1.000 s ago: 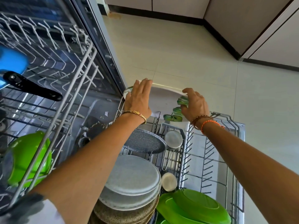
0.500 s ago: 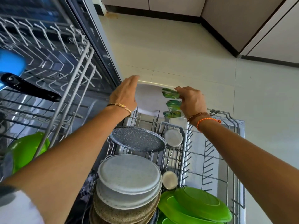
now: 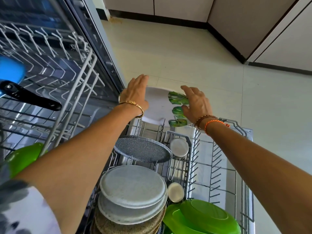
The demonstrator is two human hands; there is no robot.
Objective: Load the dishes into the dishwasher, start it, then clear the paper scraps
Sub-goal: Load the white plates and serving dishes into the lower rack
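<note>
A white plate with green leaf prints (image 3: 158, 105) leans tilted at the far end of the pulled-out lower dishwasher rack (image 3: 219, 166). My left hand (image 3: 135, 93) lies with straight fingers over the plate's left rim. With its fingers spread and relaxed, my right hand (image 3: 196, 103) touches the right rim by the leaf prints. Nearer in the same rack stand a speckled dark plate (image 3: 143, 151), a stack of grey plates (image 3: 133, 191), green plates (image 3: 202, 217) and two small steel bowls (image 3: 179, 147).
The upper wire rack (image 3: 55, 68) juts out at left, holding a blue pan with a black handle (image 3: 32, 97) and a green bowl (image 3: 22, 157). The right half of the lower rack shows bare tines. Tiled floor and cabinet fronts lie beyond.
The leaf plate has tipped down onto the far end of the rack. My right hand has loosened from gripping its rim to spread fingers; my left hand now lies flat on it.
</note>
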